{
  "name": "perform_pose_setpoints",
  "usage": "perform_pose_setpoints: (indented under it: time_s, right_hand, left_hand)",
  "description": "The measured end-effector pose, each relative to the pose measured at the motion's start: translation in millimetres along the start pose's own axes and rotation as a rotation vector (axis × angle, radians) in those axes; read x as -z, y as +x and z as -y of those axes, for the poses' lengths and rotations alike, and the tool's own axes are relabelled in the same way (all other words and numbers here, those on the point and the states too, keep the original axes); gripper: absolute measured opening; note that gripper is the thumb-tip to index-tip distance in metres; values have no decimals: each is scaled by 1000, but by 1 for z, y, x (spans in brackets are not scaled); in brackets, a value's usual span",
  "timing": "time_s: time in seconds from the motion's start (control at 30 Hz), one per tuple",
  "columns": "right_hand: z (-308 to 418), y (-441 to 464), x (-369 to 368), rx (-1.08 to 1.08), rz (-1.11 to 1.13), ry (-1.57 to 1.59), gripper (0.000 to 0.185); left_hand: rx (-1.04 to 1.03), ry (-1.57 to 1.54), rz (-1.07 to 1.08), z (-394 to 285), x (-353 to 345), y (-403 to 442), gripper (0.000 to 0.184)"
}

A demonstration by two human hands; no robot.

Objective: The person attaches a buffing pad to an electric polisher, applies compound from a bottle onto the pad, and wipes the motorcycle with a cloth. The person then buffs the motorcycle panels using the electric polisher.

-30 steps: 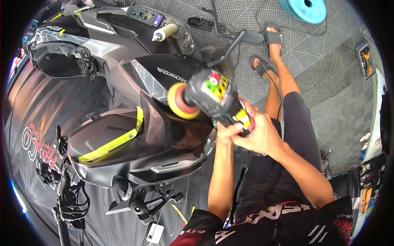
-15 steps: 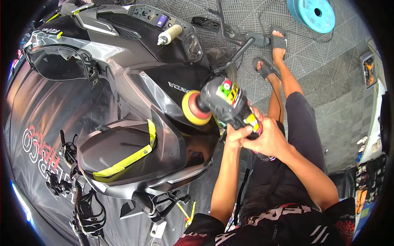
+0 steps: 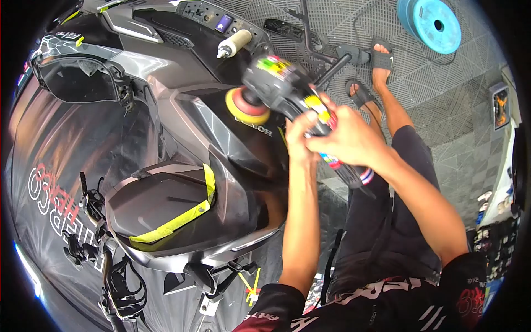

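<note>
Both my hands grip the black handheld polisher [image 3: 283, 86] with colourful stickers. My left hand [image 3: 302, 133] wraps the handle nearer the head, and my right hand [image 3: 345, 135] is closed on it just behind. The yellow and red foam pad [image 3: 246, 106] rests at or just over the dark glossy body panel [image 3: 243, 144] of the motorcycle; contact is not certain. Beneath the pad, the panel's lettering is partly covered. Yellow-green tape [image 3: 177, 221] edges a rounded dark panel. On the upper part of the bodywork lies a capped white bottle [image 3: 235, 43].
A turquoise reel [image 3: 437, 25] stands on the grey grid floor mat [image 3: 437, 94], with a cord near it. Black handlebar parts and cables [image 3: 119, 288] are at the lower left. A small purple item [image 3: 223, 22] sits near the bottle.
The polisher and both hands have moved up, away from my body, and the pad now covers part of the lettering. The motorcycle has shifted slightly right in view.
</note>
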State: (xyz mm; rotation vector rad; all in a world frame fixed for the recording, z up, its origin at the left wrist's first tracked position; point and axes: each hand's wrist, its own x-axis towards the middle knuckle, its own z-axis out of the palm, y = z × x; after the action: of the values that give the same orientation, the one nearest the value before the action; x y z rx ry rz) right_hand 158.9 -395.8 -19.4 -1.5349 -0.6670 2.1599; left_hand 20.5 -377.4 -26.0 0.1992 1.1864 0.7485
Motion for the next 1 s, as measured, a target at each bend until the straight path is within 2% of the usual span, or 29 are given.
perform_pose_setpoints:
  time_s: [0.07,0.1,0.23,0.33,0.37,0.53,0.6,0.63,0.7,0.73,0.8,0.87,0.9,1.0]
  right_hand:
    - [28,16,9,-97,93,-75,48]
    - [40,16,12,-37,72,-180,44]
    - [7,17,3,362,-118,-142,41]
    - [-11,14,8,112,12,-25,41]
    - [-15,17,13,-16,87,-12,50]
    - [-60,23,20,-174,80,82,50]
    - [-69,22,20,-197,56,124,52]
    - [-72,24,13,-181,4,208,56]
    - [-69,35,15,-218,61,106,50]
    - [-66,42,14,-243,91,59,47]
    - [-43,51,16,-102,105,-23,52]
    - [-28,51,20,92,33,-76,51]
    - [-16,51,28,62,105,-124,50]
    - [-51,65,18,51,35,15,51]
  left_hand:
    - [-52,-92,43,-12,2,18,61]
    - [-79,-185,132,-14,0,22,63]
    - [-263,-103,228,-1,3,16,78]
    - [-111,-11,56,13,6,9,69]
    - [-81,37,14,21,11,11,65]
    - [75,45,-142,63,28,14,52]
    - [104,23,-228,70,30,14,36]
    - [106,40,-230,69,31,16,36]
    - [118,72,-238,62,37,22,35]
    - [95,81,-259,51,29,24,43]
    - [-5,-78,-60,37,28,37,54]
    - [-117,-98,59,25,16,41,56]
    - [-142,-100,66,24,15,43,57]
    - [-50,-16,-88,38,29,47,55]
